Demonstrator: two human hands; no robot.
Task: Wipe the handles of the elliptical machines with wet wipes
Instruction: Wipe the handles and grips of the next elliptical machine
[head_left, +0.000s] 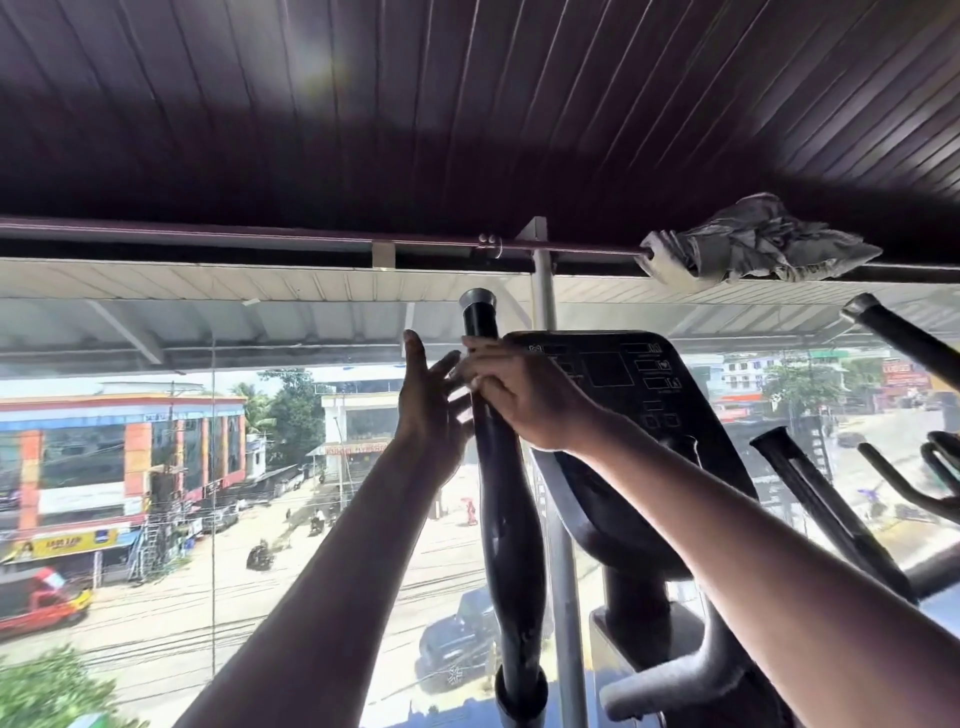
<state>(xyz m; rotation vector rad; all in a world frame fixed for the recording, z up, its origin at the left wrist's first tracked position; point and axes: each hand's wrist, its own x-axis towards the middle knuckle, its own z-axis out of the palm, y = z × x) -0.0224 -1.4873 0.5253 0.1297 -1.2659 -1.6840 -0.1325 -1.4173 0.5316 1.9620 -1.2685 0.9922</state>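
Note:
A black elliptical handle (506, 519) rises upright in the middle of the view, with a grey end cap at its top. My right hand (524, 400) grips the handle just below the cap, and a bit of white wet wipe (462, 392) shows at its fingers. My left hand (431, 410) is beside the handle on its left, fingers straight and spread, palm toward the handle. The machine's dark console (623, 384) stands right behind my right hand.
Another black handle (826, 509) and curved bars (935, 467) stand at the right. A crumpled grey cloth (763, 241) lies on the rail overhead. A glass wall lies straight ahead, with a street far below.

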